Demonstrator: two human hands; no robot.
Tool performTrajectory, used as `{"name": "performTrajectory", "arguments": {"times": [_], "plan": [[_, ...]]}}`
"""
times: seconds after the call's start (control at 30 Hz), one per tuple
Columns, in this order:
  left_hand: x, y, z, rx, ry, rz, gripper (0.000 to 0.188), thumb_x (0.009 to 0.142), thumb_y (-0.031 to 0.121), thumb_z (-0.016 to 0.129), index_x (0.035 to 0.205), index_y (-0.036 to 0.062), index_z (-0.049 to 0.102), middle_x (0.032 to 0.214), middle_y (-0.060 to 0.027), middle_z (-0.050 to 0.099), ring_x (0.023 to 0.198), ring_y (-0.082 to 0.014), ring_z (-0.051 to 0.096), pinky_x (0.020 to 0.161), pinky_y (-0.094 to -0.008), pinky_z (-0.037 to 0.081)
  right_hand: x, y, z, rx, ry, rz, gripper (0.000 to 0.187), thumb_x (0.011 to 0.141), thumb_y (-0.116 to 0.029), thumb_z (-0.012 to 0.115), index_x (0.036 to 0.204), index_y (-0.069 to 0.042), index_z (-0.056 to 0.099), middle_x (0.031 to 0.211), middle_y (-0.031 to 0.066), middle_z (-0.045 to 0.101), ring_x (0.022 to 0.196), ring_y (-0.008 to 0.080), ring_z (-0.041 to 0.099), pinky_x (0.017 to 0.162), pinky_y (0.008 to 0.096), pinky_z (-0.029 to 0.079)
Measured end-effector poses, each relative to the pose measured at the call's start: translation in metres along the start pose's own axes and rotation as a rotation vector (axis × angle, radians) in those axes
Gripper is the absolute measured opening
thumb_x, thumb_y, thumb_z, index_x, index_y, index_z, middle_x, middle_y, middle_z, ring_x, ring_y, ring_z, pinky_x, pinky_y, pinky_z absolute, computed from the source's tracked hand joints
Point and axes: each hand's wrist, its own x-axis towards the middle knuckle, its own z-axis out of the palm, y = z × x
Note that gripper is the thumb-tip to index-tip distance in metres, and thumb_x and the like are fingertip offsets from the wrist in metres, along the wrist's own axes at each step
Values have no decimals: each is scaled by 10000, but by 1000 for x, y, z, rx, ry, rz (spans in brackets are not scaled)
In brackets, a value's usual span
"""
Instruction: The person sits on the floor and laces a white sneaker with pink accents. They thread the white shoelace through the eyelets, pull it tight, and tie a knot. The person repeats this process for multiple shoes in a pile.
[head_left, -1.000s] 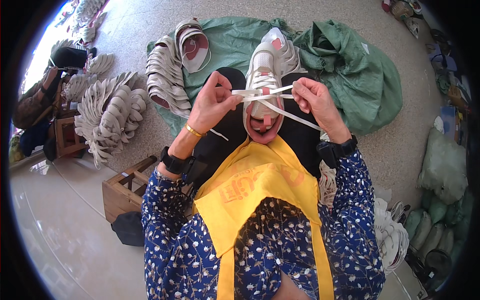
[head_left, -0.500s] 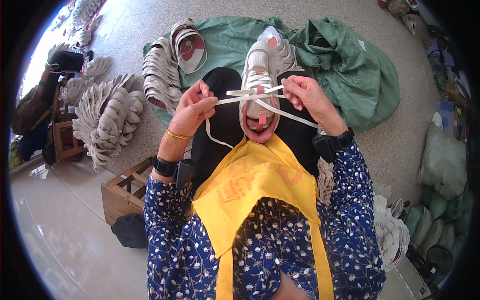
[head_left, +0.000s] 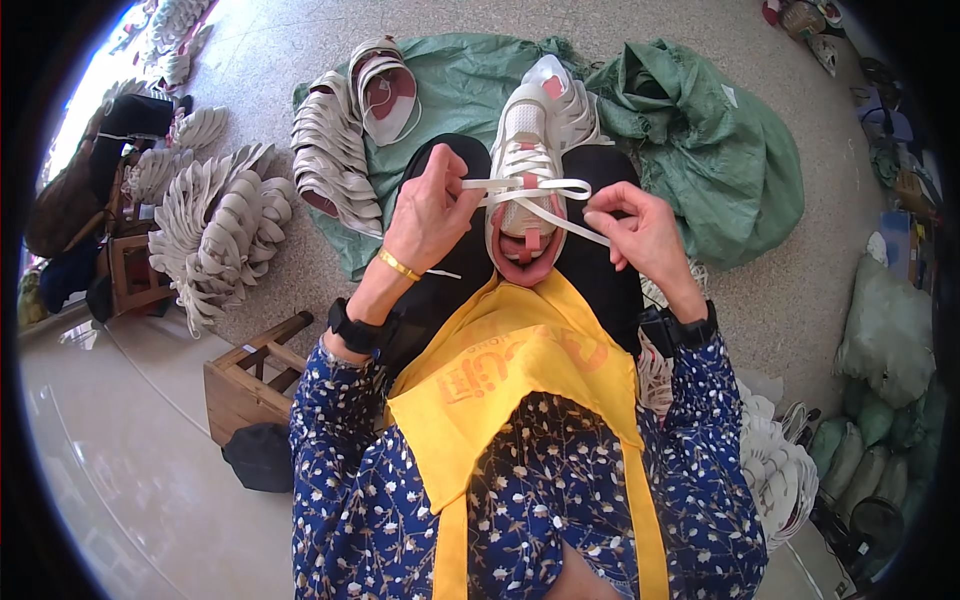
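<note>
A white and pink sneaker [head_left: 525, 122] rests between my knees, toe pointing away and pink-lined opening toward me. Across its tongue, the white shoelace [head_left: 548, 214] is crossed, with a loop standing out on the right. My left hand [head_left: 430, 215] is closed on a strand of the lace at the shoe's left side, thumb against the fingers. On the right, my right hand [head_left: 640, 235] pinches another strand that runs down from the knot. Below my left wrist, a loose lace tip lies over the dark trousers.
Stacked shoe uppers [head_left: 330, 150] lie ahead on a green sheet [head_left: 450, 75], beside a bulging green sack [head_left: 710, 160]. More uppers [head_left: 215, 235] are heaped at left, near a wooden stool [head_left: 240, 390]. A yellow apron [head_left: 500, 370] covers my lap; pale bags [head_left: 885, 325] stand at right.
My left hand has moved right and turned, closer to the shoe. My right hand has come down a little and now holds the lower strand. A loop shows at the lace's right.
</note>
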Motion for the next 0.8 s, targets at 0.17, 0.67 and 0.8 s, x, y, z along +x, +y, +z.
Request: {"name": "performTrajectory", "arguments": {"times": [0.17, 0.67, 0.8], "plan": [[11, -18, 12, 157, 99, 178, 96, 955, 52, 594, 976, -16, 530, 718, -101, 648, 629, -148, 662, 570, -288, 506, 2, 10, 1, -198, -74, -84, 166, 914, -137, 740, 964, 9, 679, 776, 11, 675, 570, 32, 580, 485, 211, 459], [8, -23, 18, 72, 79, 137, 104, 987, 78, 580, 989, -13, 528, 655, -71, 618, 562, -119, 586, 537, -283, 456, 9, 30, -36, 211, -332, -48, 108, 948, -97, 684, 896, -25, 622, 790, -37, 578, 688, 34, 583, 634, 215, 559], [3, -14, 14, -84, 91, 77, 169, 956, 94, 646, 973, 7, 502, 648, -51, 580, 552, -119, 530, 527, -290, 419, 0, 24, -28, 173, -228, -52, 101, 916, -67, 710, 906, -27, 617, 800, -41, 594, 696, 44, 600, 639, 209, 546]]}}
